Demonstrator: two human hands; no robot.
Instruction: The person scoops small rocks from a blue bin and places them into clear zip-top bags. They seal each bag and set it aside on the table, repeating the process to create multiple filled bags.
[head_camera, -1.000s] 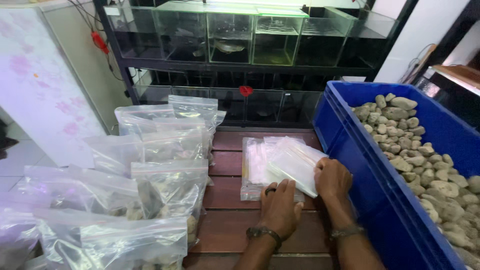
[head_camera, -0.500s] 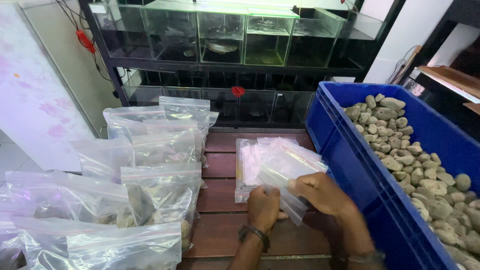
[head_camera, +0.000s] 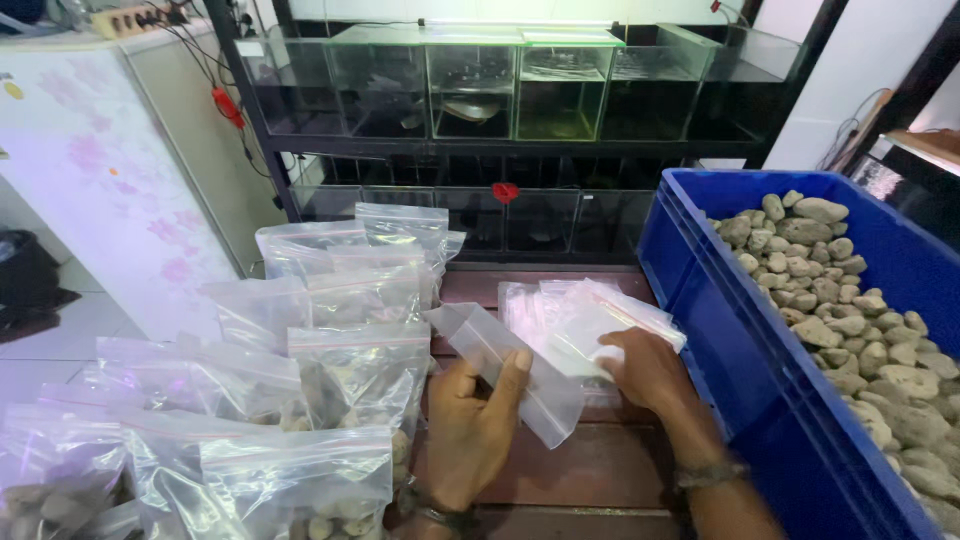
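One empty zip bag (head_camera: 520, 370) is pinched in my left hand (head_camera: 470, 425) above the wooden bench (head_camera: 600, 470); my right hand (head_camera: 650, 375) lies curled on the bag stack (head_camera: 590, 315), beside the blue crate (head_camera: 760, 370).

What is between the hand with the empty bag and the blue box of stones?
The right hand and the stack of empty bags it rests on lie between the left hand, which holds an empty bag, and the blue box.

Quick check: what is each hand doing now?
Left hand: holding an empty clear zip bag.
Right hand: resting on the stack of empty bags.
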